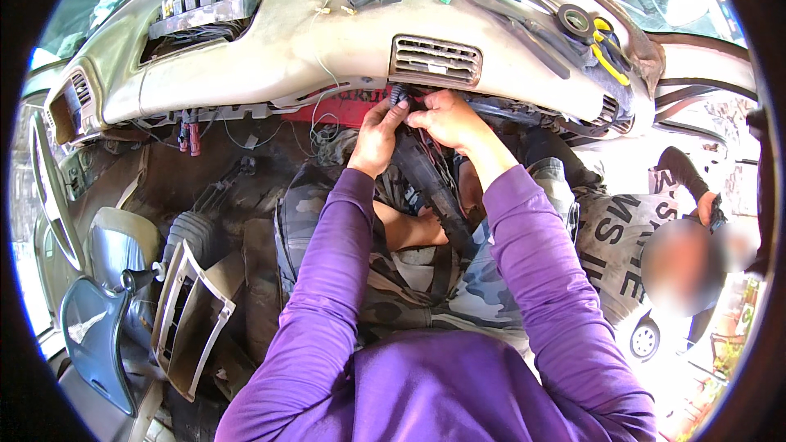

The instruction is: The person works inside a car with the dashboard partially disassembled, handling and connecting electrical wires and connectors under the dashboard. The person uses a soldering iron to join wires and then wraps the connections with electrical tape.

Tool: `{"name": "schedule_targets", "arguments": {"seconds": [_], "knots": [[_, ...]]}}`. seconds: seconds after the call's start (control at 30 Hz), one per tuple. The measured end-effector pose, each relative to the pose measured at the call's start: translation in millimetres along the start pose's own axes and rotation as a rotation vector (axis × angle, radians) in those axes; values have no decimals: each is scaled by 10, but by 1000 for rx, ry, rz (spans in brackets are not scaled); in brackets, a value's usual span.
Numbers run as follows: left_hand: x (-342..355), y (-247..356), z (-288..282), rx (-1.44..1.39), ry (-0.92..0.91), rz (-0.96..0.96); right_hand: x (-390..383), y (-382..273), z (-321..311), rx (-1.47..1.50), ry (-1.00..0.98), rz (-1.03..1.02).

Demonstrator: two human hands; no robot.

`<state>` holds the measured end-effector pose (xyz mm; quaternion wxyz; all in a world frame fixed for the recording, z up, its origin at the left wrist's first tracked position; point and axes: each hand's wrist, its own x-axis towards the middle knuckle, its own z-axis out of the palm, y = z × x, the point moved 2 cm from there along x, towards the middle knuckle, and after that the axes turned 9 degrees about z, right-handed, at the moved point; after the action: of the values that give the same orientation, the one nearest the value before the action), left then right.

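Grey, dusty dashboard (pixel 270 57) stripped, wiring loose: just below its centre vent (pixel 435 60), left hand (pixel 378 133) pinches a black connector (pixel 399 96), right hand (pixel 446 119) grips the wire bundle (pixel 426 168) beside it, connector apparently not yet seated.
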<state>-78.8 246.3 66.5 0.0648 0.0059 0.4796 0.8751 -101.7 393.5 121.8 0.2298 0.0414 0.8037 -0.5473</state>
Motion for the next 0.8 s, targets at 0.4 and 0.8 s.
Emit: {"name": "schedule_targets", "arguments": {"seconds": [0.4,0.8], "knots": [[-7,-59,-27,27,-13,49,-141,-84,-15,-421,34,40],[71,8,-50,423,24,200,-30,74,29,23,84,184]]}}
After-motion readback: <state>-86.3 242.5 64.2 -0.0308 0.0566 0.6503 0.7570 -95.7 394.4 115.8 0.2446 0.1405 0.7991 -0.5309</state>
